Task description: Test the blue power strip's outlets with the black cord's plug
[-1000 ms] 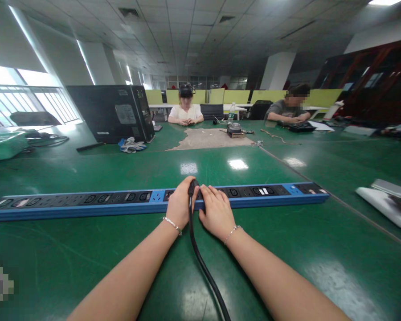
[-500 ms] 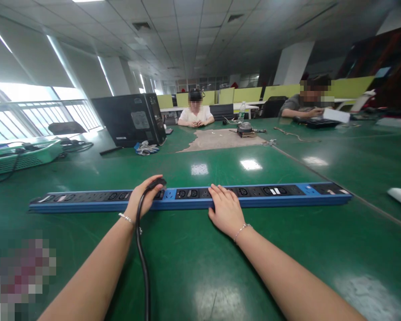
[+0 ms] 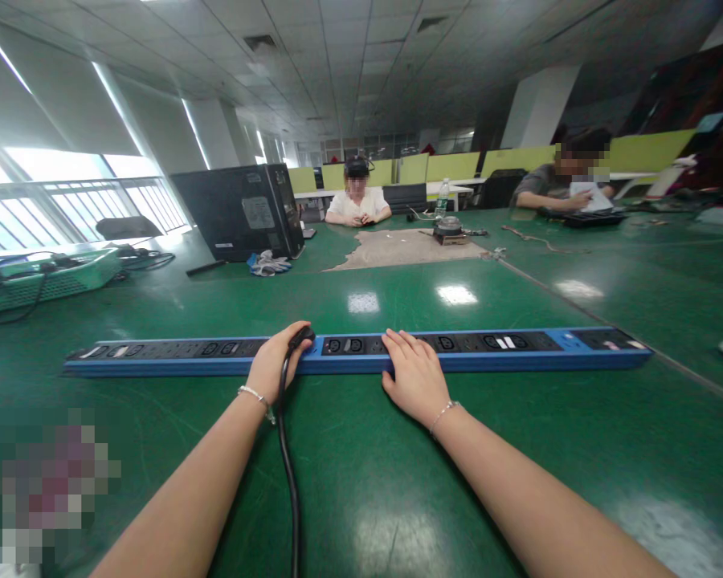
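Across the table in front of me lies a long blue power strip point(image 3: 361, 365) with rows of black sockets. My left hand point(image 3: 272, 361) is closed around the black plug point(image 3: 302, 335) of a power cord, over the strip just left of its middle. From that hand the thick black cord point(image 3: 289, 474) runs down toward me. The plug's front end is partly hidden, so I cannot tell if it sits in a socket. Right of the middle, my right hand point(image 3: 415, 373) spans the strip, fingers over the top and thumb at the near side.
A black computer case point(image 3: 241, 213) stands at the back left, with gloves point(image 3: 268, 263) beside it. A green basket point(image 3: 66, 281) of cables is at far left. Two people sit across the green table point(image 3: 361, 433). A bottle point(image 3: 442, 199) stands at the back.
My left hand, with the plug, has shifted right along the strip toward its blue middle section. My right hand stays at the same part of the strip. The view has shifted slightly.
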`<state>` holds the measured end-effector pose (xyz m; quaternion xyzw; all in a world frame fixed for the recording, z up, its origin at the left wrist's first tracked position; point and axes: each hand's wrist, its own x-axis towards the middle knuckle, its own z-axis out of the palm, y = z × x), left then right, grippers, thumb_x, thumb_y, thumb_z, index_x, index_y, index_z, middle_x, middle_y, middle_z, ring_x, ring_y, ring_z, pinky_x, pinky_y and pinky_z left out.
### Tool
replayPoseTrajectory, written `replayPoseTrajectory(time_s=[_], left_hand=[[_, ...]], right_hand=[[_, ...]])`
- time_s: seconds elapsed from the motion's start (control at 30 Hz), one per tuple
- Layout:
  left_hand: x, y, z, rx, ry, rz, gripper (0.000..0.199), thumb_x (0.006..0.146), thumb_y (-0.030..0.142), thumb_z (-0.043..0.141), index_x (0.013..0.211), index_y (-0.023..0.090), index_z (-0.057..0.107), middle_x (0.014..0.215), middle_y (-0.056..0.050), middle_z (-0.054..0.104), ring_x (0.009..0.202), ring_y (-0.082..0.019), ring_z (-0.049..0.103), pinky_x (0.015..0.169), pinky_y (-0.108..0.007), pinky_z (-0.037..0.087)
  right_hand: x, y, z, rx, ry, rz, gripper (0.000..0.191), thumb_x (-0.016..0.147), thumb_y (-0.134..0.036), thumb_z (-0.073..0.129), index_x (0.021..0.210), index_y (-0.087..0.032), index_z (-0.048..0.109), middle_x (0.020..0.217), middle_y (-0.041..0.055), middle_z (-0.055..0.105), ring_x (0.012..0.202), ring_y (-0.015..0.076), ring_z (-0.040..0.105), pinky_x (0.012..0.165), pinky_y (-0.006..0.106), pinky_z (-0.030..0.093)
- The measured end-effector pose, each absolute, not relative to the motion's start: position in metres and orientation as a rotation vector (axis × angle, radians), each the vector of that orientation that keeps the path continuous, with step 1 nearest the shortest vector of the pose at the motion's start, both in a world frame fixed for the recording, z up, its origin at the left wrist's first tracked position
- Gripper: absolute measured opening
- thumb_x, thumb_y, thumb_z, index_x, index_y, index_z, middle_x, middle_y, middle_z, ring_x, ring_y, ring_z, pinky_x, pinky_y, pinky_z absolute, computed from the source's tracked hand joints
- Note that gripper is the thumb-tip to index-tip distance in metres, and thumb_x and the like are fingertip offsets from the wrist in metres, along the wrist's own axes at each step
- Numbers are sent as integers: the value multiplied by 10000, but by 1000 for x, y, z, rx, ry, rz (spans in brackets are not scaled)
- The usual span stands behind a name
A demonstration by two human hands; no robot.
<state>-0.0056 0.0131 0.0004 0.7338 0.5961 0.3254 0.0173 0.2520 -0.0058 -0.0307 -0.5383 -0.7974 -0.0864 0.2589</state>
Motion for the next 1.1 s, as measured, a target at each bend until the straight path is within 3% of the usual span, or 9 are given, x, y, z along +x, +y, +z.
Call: replayPoseTrajectory(time_s=[0.23,0.5,0.77,1.1], left_hand=[[-15,23,-16,2474,1778,957,347,873,407,438,1169,266,552,1092,-26,670,988,-192,621,896,-327,472],[2,1,3,2638,1922,743,349,894,417,399,1180,282,547,1137,-25,655,1006,-196,618,876,-321,448],[-4,5,0,2533,2005,654,375,880,465,419,1199,308,536,996,-12,710,896,-191,659,842,-302,455],[3,-1,1,2563,2066,689,354,883,437,415,1179,299,549,987,-21,710,909,-192,657,865,-310,451]], right_hand=[[252,-6,-30,-1448,-2160,-242,534,771,-220,495,1298,-142,464,1382,64,457,1257,235,378,1041,399,259],[252,-5,-31,-1449,-2140,-238,533,770,-212,488,1297,-138,465,1375,64,465,1256,230,384,1044,398,259],[252,-5,-31,-1432,-2125,-220,503,764,-204,495,1263,-147,499,1356,75,486,1256,228,393,1035,400,277],[252,-6,-30,-1426,-2117,-203,488,759,-196,496,1244,-147,517,1345,75,497,1249,230,401,1030,411,289]])
